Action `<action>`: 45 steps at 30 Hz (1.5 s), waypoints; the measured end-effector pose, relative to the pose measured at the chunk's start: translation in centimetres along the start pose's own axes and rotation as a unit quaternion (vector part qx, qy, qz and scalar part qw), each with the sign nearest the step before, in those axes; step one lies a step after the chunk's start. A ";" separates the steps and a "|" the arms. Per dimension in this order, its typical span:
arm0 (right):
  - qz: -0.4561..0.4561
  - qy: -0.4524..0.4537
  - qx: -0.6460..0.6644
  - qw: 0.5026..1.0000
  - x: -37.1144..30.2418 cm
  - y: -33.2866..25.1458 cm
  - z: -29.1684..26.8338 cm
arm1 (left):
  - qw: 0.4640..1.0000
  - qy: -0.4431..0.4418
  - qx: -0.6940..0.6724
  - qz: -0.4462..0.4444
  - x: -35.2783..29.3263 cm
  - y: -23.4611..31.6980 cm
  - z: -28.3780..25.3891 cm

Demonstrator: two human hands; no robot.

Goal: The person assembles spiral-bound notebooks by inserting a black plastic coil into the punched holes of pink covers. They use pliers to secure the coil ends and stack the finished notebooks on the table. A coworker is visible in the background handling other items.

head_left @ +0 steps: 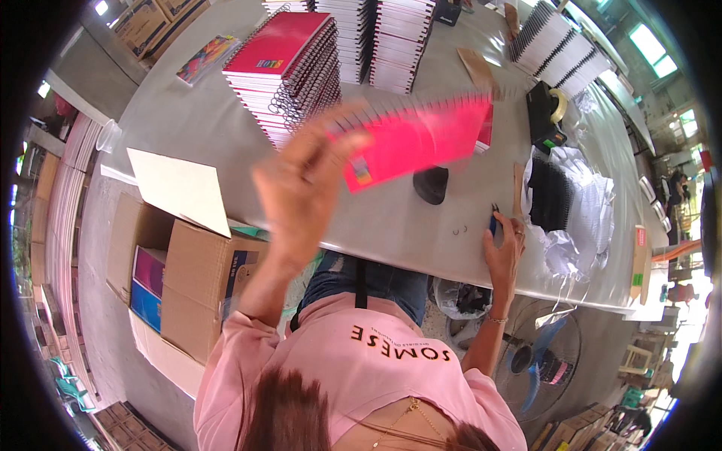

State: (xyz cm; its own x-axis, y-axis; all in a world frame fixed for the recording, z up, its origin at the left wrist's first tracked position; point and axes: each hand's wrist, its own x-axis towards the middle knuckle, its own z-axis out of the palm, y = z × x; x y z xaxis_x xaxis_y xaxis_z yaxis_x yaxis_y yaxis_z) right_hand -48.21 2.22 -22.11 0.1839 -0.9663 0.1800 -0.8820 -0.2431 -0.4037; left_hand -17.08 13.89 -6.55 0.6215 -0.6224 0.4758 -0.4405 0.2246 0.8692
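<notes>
My left hand (pixel 307 173) is raised over the table with its fingers closed on one end of a red spiral notebook (pixel 425 143). The notebook is tilted, its wire binding along the upper edge, and both are smeared by motion. Low on the right, my right hand (pixel 507 252) rests at the table's near edge, fingers closed around small blue-handled pliers (pixel 493 222) whose dark tips point away from me. Two tiny wire bits (pixel 460 231) lie left of the pliers. A dark rounded object (pixel 431 185) sits below the notebook.
A stack of red spiral notebooks (pixel 282 45) stands behind my left hand, with more stacks (pixel 400 45) beyond. To the right are a black tape dispenser (pixel 543 116) and black binding coils (pixel 549 192) on crumpled white wrapping. An open carton (pixel 195 289) stands left; a fan (pixel 538 361) stands lower right.
</notes>
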 end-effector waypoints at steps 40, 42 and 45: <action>-0.090 0.101 0.064 0.989 4.1 -1.4 1.6 | 0.833 -0.426 0.261 0.238 24.9 -7.0 -1.6; -0.119 0.081 0.106 0.984 6.1 -2.2 1.6 | 0.829 -0.433 0.251 0.249 24.8 -7.1 -1.3; -0.153 0.060 0.132 0.978 8.9 -4.3 1.1 | 0.833 -0.397 0.243 0.300 24.7 -7.8 -1.1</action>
State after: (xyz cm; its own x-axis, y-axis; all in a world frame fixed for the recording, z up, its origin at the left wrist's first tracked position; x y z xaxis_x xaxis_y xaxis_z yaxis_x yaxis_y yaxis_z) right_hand -42.33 -5.48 -19.79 0.3561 -0.8314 0.4266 -0.6483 -0.5486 -0.5280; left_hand 2.41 -2.35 -1.44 -0.3436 -0.8509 0.3974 -0.8479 0.4630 0.2583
